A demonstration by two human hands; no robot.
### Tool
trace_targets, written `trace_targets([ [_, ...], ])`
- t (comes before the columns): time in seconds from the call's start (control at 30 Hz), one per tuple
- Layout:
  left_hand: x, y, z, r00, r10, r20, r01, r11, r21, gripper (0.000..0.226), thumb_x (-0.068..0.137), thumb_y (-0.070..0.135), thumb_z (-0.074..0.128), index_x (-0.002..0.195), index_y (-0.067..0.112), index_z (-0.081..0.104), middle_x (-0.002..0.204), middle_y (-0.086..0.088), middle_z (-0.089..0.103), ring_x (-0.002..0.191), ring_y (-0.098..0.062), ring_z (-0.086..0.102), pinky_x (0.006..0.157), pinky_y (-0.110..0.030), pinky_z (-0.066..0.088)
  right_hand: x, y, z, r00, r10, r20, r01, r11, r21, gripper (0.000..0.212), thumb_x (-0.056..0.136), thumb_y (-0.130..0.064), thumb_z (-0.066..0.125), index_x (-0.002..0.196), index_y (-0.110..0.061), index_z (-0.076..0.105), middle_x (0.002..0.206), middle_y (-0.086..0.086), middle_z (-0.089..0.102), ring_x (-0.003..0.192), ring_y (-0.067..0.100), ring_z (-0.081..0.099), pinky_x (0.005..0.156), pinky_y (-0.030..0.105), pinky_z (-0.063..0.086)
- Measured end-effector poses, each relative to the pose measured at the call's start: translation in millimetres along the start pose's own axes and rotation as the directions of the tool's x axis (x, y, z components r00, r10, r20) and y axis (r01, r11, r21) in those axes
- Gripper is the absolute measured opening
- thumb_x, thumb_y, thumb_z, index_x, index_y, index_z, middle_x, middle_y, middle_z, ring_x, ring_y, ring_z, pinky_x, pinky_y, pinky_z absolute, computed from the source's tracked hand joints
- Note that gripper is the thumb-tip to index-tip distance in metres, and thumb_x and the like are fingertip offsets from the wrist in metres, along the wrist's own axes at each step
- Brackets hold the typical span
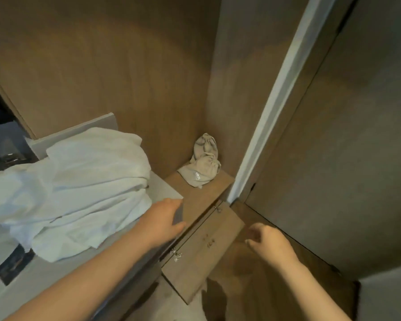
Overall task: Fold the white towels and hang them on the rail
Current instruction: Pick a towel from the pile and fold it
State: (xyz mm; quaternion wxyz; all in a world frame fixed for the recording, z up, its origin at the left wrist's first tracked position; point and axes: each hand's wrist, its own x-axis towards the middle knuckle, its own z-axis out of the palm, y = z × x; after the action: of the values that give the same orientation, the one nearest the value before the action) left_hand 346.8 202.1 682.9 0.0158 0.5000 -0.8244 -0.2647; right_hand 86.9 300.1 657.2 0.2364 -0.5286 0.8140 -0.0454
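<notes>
Several towels (79, 191): white, unfolded, crumpled in a loose heap on the grey desk (166, 188) at the left.
Left hand (163, 218): clasps the near corner of the desk just beside the heap, fingers curled over the edge.
Right hand (267, 239): in the air above the open door, fingers loosely curled, holding nothing.
Cupboard door (202, 258): wooden, swung open below the desk corner.
Cloth bag (202, 165): beige, slumped on the wooden shelf (202, 198) in the far corner.

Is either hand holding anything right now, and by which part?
The left hand clasps the near corner of the flat grey worktop; the right hand, fingers loosely curled, holds nothing.
</notes>
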Motion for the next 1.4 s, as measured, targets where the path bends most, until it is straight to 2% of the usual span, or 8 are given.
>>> trace_targets([
  [0.3, 29.5, 138.8, 78.1, 0.973, 0.181, 0.14, -0.196, 0.975, 0.102, 0.055, 0.092, 0.042, 0.058, 0.14, 0.018, 0.046, 0.134, -0.004, 0.05, 0.122, -0.02, 0.05, 0.098, -0.025, 0.041, -52.2, 147.9, -36.7, 0.977, 0.184, -0.108, -0.178, 0.982, 0.064, 0.046, 0.09, -0.037, 0.067, 0.133, -0.028, 0.055, 0.12, -0.007, 0.065, 0.107, 0.01, 0.063, 0.086, 0.024, 0.054],
  [0.57, 84.8, 205.6, 110.4, 0.941, 0.27, 0.205, -0.303, 0.941, 0.152, 0.056, 0.09, 0.043, 0.058, 0.139, 0.019, 0.047, 0.138, -0.005, 0.05, 0.125, -0.02, 0.049, 0.102, -0.028, 0.039, -42.4, 210.7, -71.3, 0.955, 0.259, -0.146, -0.249, 0.965, 0.083, 0.044, 0.093, -0.037, 0.064, 0.133, -0.024, 0.055, 0.122, -0.005, 0.065, 0.109, 0.013, 0.062, 0.084, 0.024, 0.051],
  [0.73, 146.2, 236.4, 127.7, 0.925, 0.305, 0.226, -0.339, 0.931, 0.132, 0.052, 0.09, 0.045, 0.059, 0.136, 0.022, 0.049, 0.133, -0.002, 0.051, 0.119, -0.018, 0.052, 0.096, -0.029, 0.045, 1.9, 239.0, -95.9, 0.95, 0.281, -0.135, -0.279, 0.96, 0.035, 0.043, 0.093, -0.038, 0.064, 0.133, -0.024, 0.055, 0.123, -0.004, 0.065, 0.109, 0.015, 0.063, 0.083, 0.027, 0.052],
  [0.87, 207.6, 251.1, 129.7, 0.929, 0.292, 0.229, -0.323, 0.94, 0.113, 0.054, 0.091, 0.044, 0.059, 0.138, 0.021, 0.048, 0.135, -0.002, 0.051, 0.121, -0.018, 0.052, 0.099, -0.033, 0.046, 53.7, 252.9, -116.7, 0.95, 0.296, -0.101, -0.295, 0.955, 0.025, 0.042, 0.093, -0.038, 0.064, 0.131, -0.023, 0.057, 0.121, -0.003, 0.066, 0.108, 0.016, 0.063, 0.087, 0.03, 0.053],
  [1.0, 265.1, 256.6, 116.8, 0.932, 0.259, 0.253, -0.284, 0.956, 0.069, 0.052, 0.091, 0.042, 0.059, 0.136, 0.019, 0.05, 0.132, -0.003, 0.052, 0.115, -0.018, 0.054, 0.095, -0.029, 0.046, 111.1, 258.5, -145.6, 0.96, 0.275, -0.047, -0.275, 0.962, 0.01, 0.042, 0.093, -0.035, 0.063, 0.132, -0.021, 0.056, 0.121, -0.001, 0.066, 0.107, 0.016, 0.063, 0.086, 0.028, 0.052],
  [1.13, 314.9, 254.9, 107.8, 0.946, 0.228, 0.228, -0.249, 0.966, 0.068, 0.049, 0.092, 0.041, 0.058, 0.136, 0.019, 0.051, 0.133, -0.002, 0.052, 0.116, -0.017, 0.054, 0.098, -0.03, 0.045, 173.2, 260.0, -169.5, 0.956, 0.275, 0.105, -0.275, 0.961, -0.014, 0.044, 0.099, -0.024, 0.055, 0.14, -0.018, 0.046, 0.137, 0.004, 0.056, 0.123, 0.021, 0.054, 0.1, 0.031, 0.045],
  [1.23, 338.8, 251.1, 109.1, 0.957, 0.178, 0.227, -0.202, 0.975, 0.088, 0.044, 0.094, 0.035, 0.058, 0.135, 0.019, 0.052, 0.133, -0.003, 0.055, 0.119, -0.018, 0.054, 0.098, -0.027, 0.043, 203.0, 261.9, -171.8, 0.98, 0.191, 0.06, -0.191, 0.982, -0.013, 0.043, 0.097, -0.033, 0.055, 0.138, -0.022, 0.048, 0.133, 0.002, 0.055, 0.122, 0.019, 0.052, 0.1, 0.028, 0.042],
  [1.4, 362.5, 240.6, 109.9, 0.979, 0.063, 0.196, -0.079, 0.994, 0.08, 0.039, 0.09, 0.041, 0.061, 0.124, 0.023, 0.058, 0.124, -0.001, 0.061, 0.112, -0.019, 0.057, 0.092, -0.028, 0.046, 272.2, 260.0, -176.4, 0.994, 0.056, 0.096, -0.045, 0.993, -0.112, 0.042, 0.094, -0.039, 0.054, 0.133, -0.023, 0.053, 0.13, 0.001, 0.058, 0.119, 0.021, 0.053, 0.096, 0.028, 0.04],
])
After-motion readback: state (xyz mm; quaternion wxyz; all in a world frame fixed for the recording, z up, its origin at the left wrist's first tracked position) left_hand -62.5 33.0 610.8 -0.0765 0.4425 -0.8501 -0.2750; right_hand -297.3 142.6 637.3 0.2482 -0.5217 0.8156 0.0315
